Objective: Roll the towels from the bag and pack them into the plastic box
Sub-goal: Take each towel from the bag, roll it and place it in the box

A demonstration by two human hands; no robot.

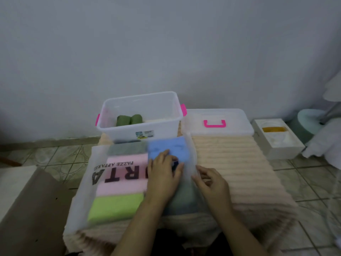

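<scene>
Fingers of the left hand (163, 169) are inside the mouth of the translucent bag (86, 182), curled down over a dark blue towel (175, 164) that peeks out between them, so I'd say it's pinching that one to pull it out. Right hand (212, 183) has its fingers bent around the bag's open edge, holding it up and open so the other hand can get in. It's blurry, so exactly how tight that hold is I can't tell.

Just past the left fingertips is a light blue towel (167, 146), and under the wrist a dull grey-blue one (182, 198). Off to the left of the fingers, still folded flat in the bag: a grey towel (127, 148), a pink towel (121, 174) under the printed lettering, and a lime green towel (115, 207). That's six I can count in the bag.

Further out beyond the fingers sits the clear plastic box (138, 117) with pink latches, and it has two dark green rolls (129, 120) side by side, plus something pale next to them that I can't make out. Its lid (217, 121) with the pink handle lies to the right, out of the way. Everything sits on a ribbed peach blanket (239, 169). There's also a white tissue box (276, 137) on the tiled floor, further right.
</scene>
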